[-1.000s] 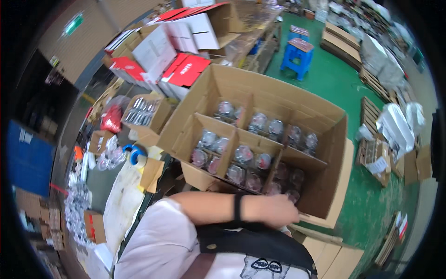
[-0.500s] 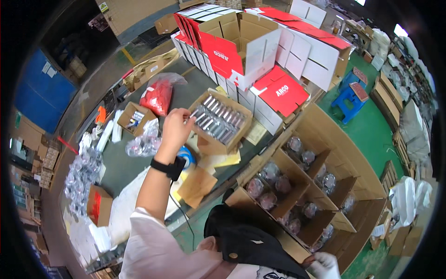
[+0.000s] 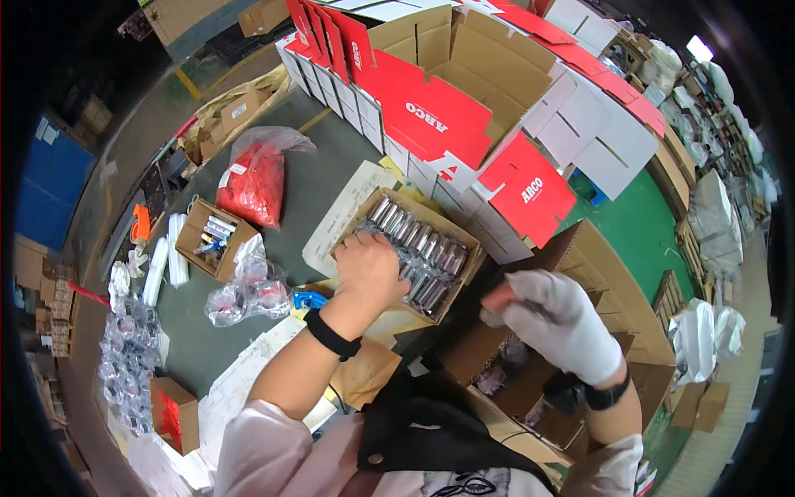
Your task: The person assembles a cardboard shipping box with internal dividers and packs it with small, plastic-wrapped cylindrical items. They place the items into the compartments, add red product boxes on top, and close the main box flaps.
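Note:
A small open cardboard box [image 3: 478, 269] stands on the table, filled with rows of shiny metal cylinders [image 3: 426, 247], some in clear plastic. My bare left hand [image 3: 368, 269] reaches over its left side, fingers curled down among the cylinders. What the fingertips grip is hidden. My right hand [image 3: 563, 319], in a white glove with bare fingertips, hangs right of this box, above a large divided carton [image 3: 646, 331]. Its fingers are bent and smeared by motion; I cannot tell whether they hold anything. Plastic-wrapped round items [image 3: 490, 379] lie in the carton's compartments.
Red-and-white cartons [image 3: 431, 116] line the table's far side, one with flaps up. A bag of red material [image 3: 252, 186], a small box of tubes [image 3: 203, 236] and clear-wrapped items [image 3: 248, 298] lie to the left. More wrapped pieces [image 3: 128, 356] are heaped at far left.
My right hand has risen from the lower edge to beside the box of cylinders. My left hand has shifted from the box's far-left corner down onto its left side. The whole view has shifted.

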`<move>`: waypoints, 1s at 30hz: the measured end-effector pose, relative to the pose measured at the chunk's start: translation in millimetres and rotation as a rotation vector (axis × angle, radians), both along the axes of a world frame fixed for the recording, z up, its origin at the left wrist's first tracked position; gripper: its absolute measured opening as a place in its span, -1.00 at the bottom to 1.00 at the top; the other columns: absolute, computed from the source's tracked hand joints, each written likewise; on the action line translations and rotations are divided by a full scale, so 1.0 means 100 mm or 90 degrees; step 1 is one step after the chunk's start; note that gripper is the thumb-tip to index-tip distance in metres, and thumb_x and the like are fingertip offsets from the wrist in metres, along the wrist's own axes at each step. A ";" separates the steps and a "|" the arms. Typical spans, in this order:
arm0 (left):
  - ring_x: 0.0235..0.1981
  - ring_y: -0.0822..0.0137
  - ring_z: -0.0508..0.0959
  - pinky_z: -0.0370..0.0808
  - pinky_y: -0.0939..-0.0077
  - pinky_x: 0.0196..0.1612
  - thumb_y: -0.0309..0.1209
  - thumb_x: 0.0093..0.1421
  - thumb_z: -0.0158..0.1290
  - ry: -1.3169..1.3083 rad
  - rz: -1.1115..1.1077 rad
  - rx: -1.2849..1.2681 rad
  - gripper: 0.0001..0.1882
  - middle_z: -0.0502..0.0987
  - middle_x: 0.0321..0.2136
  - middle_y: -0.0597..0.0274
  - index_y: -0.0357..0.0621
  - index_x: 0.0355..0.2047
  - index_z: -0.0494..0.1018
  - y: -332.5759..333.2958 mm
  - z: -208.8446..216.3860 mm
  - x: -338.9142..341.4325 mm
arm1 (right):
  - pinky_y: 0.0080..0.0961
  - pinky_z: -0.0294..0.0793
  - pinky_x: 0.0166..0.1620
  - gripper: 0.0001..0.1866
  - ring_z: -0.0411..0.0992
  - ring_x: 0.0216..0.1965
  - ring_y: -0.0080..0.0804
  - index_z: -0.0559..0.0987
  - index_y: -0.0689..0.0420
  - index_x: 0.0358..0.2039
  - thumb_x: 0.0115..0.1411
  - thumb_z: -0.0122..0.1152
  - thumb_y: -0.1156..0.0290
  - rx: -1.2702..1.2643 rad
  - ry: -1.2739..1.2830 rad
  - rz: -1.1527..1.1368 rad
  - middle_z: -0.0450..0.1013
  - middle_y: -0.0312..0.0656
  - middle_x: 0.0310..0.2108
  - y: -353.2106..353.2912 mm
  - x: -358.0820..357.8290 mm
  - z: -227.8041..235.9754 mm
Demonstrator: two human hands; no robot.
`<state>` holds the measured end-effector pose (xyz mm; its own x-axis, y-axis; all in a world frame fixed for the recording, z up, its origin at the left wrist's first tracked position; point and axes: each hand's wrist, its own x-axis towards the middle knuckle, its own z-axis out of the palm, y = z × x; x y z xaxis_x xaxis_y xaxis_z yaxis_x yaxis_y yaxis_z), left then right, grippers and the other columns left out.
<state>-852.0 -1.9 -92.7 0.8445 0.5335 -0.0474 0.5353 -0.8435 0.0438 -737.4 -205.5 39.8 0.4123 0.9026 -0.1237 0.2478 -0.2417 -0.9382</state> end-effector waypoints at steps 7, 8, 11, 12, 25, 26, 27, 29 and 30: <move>-0.18 0.00 0.52 0.48 0.19 -0.11 -0.14 -0.22 0.31 0.052 0.050 -0.034 -0.34 0.49 -0.25 -0.07 -0.38 -0.19 0.40 -0.16 -0.12 0.13 | -0.29 0.50 -0.15 -0.77 0.52 -0.26 -0.09 0.60 0.15 -0.24 0.10 0.08 0.42 -0.037 -0.375 0.165 0.53 0.02 -0.32 1.23 0.59 -0.64; -0.18 0.00 0.52 0.49 0.20 -0.11 -0.17 -0.21 0.30 0.072 0.054 -0.052 -0.35 0.49 -0.25 -0.07 -0.37 -0.19 0.39 -0.18 -0.19 0.12 | -0.33 0.50 -0.12 -0.73 0.52 -0.23 -0.13 0.59 0.12 -0.19 0.07 0.07 0.46 -0.025 -0.427 0.217 0.53 0.00 -0.27 1.45 0.63 -0.81; -0.22 0.04 0.55 0.50 0.23 -0.13 -0.38 -0.16 0.26 -0.082 0.000 -0.125 -0.48 0.50 -0.23 -0.03 -0.30 -0.17 0.38 -0.21 -0.15 0.04 | -0.31 0.50 -0.10 -0.68 0.50 -0.17 -0.14 0.57 0.02 -0.13 0.07 0.02 0.44 -0.072 -0.744 0.332 0.52 -0.14 -0.18 1.92 0.61 -1.25; -0.23 0.04 0.56 0.50 0.23 -0.14 -0.42 -0.15 0.25 -0.136 -0.014 -0.167 -0.50 0.50 -0.23 -0.03 -0.28 -0.16 0.38 -0.20 -0.09 -0.03 | -0.28 0.47 -0.09 -0.69 0.48 -0.11 -0.22 0.55 -0.02 -0.13 0.09 0.00 0.42 -0.109 -0.907 0.370 0.50 -0.25 -0.19 2.01 0.51 -1.36; -0.41 0.40 0.47 0.46 0.38 -0.31 -0.49 0.08 0.05 -0.960 0.660 -1.076 -0.67 0.43 -0.45 0.32 -0.05 -0.10 0.38 -0.25 -0.14 -1.80 | -0.28 0.31 -0.02 -0.78 0.36 -0.06 -0.41 0.55 -0.05 -0.22 0.09 0.06 0.40 0.036 -0.925 0.394 0.48 -0.37 -0.26 1.86 0.47 -1.43; -0.41 0.40 0.47 0.46 0.38 -0.31 -0.48 0.09 0.05 -0.970 0.681 -1.082 -0.68 0.43 -0.45 0.33 -0.05 -0.10 0.38 -0.28 -0.20 -1.86 | -0.29 0.30 -0.02 -0.78 0.36 -0.06 -0.40 0.54 -0.04 -0.23 0.09 0.05 0.41 0.033 -0.908 0.400 0.48 -0.36 -0.27 1.85 0.48 -1.41; -0.41 0.41 0.47 0.46 0.38 -0.31 -0.48 0.09 0.05 -0.979 0.702 -1.088 -0.68 0.43 -0.44 0.34 -0.04 -0.11 0.38 -0.31 -0.22 -1.89 | -0.30 0.31 -0.03 -0.80 0.38 -0.09 -0.37 0.53 0.00 -0.27 0.07 0.04 0.44 0.037 -0.881 0.407 0.49 -0.34 -0.30 1.82 0.51 -1.42; -0.39 0.41 0.48 0.47 0.34 -0.28 -0.45 0.11 0.06 -0.996 0.716 -1.117 -0.70 0.44 -0.43 0.37 0.01 -0.11 0.40 -0.34 -0.34 -1.97 | -0.29 0.31 -0.03 -0.80 0.40 -0.12 -0.34 0.53 0.00 -0.28 0.06 0.03 0.46 0.023 -0.862 0.420 0.50 -0.31 -0.33 1.81 0.53 -1.44; -0.37 0.41 0.48 0.48 0.30 -0.26 -0.42 0.13 0.06 -1.001 0.716 -1.129 -0.71 0.45 -0.42 0.38 0.03 -0.10 0.40 -0.34 -0.35 -1.98 | -0.29 0.31 -0.04 -0.81 0.41 -0.13 -0.33 0.53 0.01 -0.29 0.05 0.02 0.47 0.018 -0.853 0.425 0.50 -0.30 -0.34 1.82 0.54 -1.44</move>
